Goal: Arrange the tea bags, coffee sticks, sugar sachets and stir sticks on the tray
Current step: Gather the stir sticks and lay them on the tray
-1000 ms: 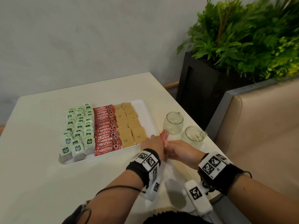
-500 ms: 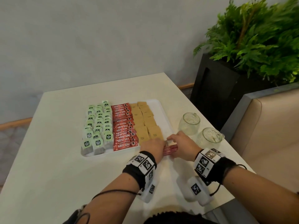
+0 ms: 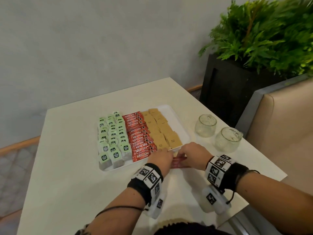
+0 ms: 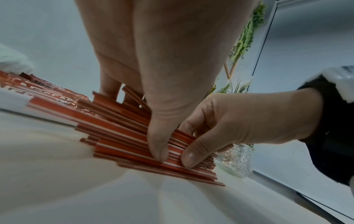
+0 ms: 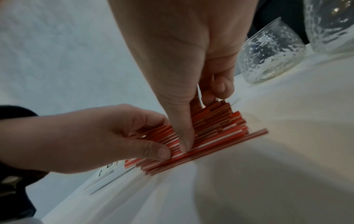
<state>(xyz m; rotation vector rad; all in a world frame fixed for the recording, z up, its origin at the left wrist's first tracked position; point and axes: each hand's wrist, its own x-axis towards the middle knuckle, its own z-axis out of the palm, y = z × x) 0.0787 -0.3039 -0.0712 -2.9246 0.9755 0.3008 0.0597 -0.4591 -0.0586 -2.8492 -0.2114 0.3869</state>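
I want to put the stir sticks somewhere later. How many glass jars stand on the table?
2. One glass jar stands right of the tray; the other jar stands nearer, beside it. None seems hidden.

Tea bags (image 3: 112, 139) pale green, dark labels. Coffee sticks (image 3: 139, 137) red, white lettering. Sugar sachets (image 3: 160, 131) tan-brown. Stir sticks (image 4: 134, 133) red with white stripes (blurred). Tray (image 3: 183, 131) white. Table (image 3: 64, 175) cream. Glass jars (image 3: 205, 125) clear, textured.

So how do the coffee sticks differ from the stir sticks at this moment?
The coffee sticks lie in one neat column on the tray, untouched; the stir sticks sit bundled on the table beside it, gripped by the left hand and right hand. Coffee sticks are flat printed sachets; stir sticks are thin and striped. Both are red.
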